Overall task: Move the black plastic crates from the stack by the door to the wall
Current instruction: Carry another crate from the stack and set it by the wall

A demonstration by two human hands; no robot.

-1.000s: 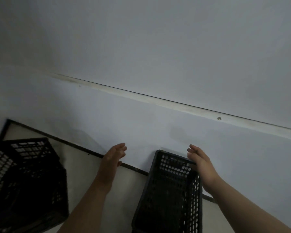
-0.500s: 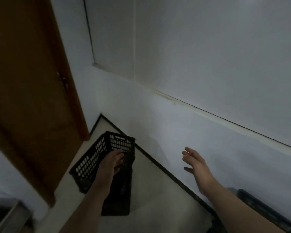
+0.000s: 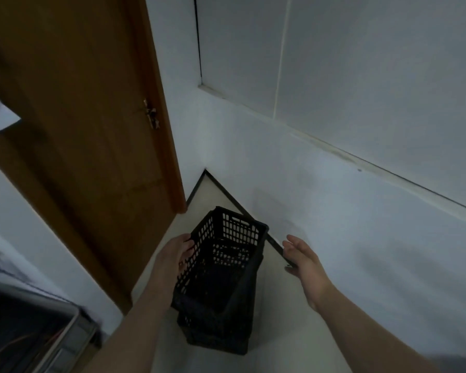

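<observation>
A stack of black perforated plastic crates stands on the pale floor between the brown door and the white wall. The top crate sits tilted on the ones beneath. My left hand grips the top crate's left rim, fingers curled over the edge. My right hand hovers to the right of the stack, fingers spread, a short gap from the crate and touching nothing.
The door with a metal handle fills the left. A dark baseboard runs along the wall into the corner. A grey-rimmed dark object sits at the lower left. Pale floor lies right of the stack.
My view swung left from the crate set against the wall to the stack by the door. My left hand reached the top crate's rim and closed on it; my right hand followed.
</observation>
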